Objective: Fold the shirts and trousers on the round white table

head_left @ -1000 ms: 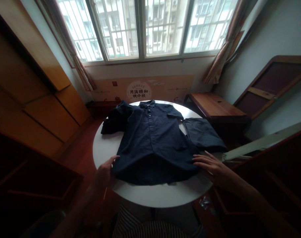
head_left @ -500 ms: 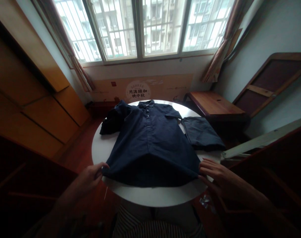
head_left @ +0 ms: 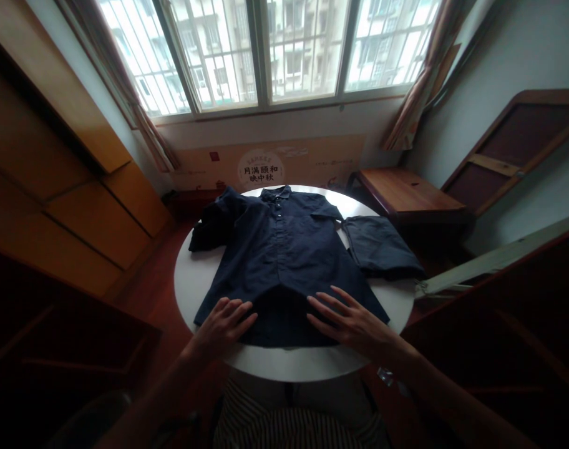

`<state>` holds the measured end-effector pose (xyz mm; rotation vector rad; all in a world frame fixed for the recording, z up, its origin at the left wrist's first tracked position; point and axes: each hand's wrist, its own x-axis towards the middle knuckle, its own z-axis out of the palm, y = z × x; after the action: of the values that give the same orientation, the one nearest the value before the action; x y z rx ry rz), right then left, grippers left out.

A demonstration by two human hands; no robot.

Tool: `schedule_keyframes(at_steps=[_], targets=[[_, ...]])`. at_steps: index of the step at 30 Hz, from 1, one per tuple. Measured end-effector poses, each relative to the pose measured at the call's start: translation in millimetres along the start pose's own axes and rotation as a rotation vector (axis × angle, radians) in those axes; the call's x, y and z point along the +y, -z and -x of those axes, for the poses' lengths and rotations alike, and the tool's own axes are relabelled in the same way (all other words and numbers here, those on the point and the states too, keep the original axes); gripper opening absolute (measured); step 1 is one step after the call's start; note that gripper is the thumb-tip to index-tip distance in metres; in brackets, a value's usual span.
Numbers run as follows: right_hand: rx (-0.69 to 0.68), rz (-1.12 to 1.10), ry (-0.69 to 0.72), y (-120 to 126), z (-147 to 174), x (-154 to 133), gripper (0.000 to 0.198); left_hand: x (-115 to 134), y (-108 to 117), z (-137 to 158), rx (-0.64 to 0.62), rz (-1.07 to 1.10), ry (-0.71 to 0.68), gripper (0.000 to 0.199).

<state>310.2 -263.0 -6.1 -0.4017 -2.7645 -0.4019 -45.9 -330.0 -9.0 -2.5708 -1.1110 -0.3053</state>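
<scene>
Resting flat with fingers spread, both hands press on the hem end of the shirt (head_left: 284,262): the left hand (head_left: 223,321) lies on the near-left part of the cloth, the right hand (head_left: 347,318) on the near-right part, and neither pinches or holds anything. Half a second ago each hand gripped a bottom corner of the shirt at its outer edge and kept the hem drawn wide; now both have let go and come inward onto the fabric, palms down. That change reads as the pull on the hem being finished and smoothing under way, since the lower edge lies broad and fairly straight with only a shallow dip between the hands. The shirt itself lies front up, buttons showing, its collar at the far side, and its body covers the middle of the round white table (head_left: 191,287). Left of the collar, one sleeve is bunched in a dark heap at the table's edge. Right of the shirt, just beside it and near its other sleeve, lies a folded dark garment (head_left: 380,249). Beyond the shirt's collar stand a printed board (head_left: 266,168) against the wall and a wide window above it; right of the shirt, past the folded garment, sits a low wooden bench (head_left: 406,196).
</scene>
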Motion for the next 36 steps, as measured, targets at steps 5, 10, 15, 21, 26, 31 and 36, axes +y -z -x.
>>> schedule_keyframes(at_steps=[5,10,15,21,26,31,36], targets=[[0.094,-0.009,-0.013,1.4,-9.9,0.1,0.023,4.2,0.9,-16.4,0.082,0.137,0.068,0.013],[0.221,-0.238,-0.245,12.8,-16.8,-1.6,0.023,1.9,-3.8,-12.9,0.026,0.204,-0.051,0.022],[0.157,-0.305,-0.192,7.1,-24.2,-11.0,0.018,5.6,-9.0,-12.7,-0.004,0.171,-0.039,0.022],[0.068,-0.393,-0.074,-0.8,-23.0,-21.8,0.022,35.6,2.0,-21.7,0.032,0.358,-0.06,0.022],[-0.074,-0.481,-0.053,16.1,-19.3,-21.6,0.02,44.5,26.9,-41.3,0.011,0.468,-0.143,0.025],[0.073,-0.529,-0.281,19.1,-30.5,43.8,0.024,-1.3,28.0,-114.2,-0.005,0.5,-0.081,0.028],[0.084,-0.329,-0.614,-18.3,-59.9,165.1,0.018,-45.7,-39.7,-197.9,-0.077,0.446,0.13,0.031]])
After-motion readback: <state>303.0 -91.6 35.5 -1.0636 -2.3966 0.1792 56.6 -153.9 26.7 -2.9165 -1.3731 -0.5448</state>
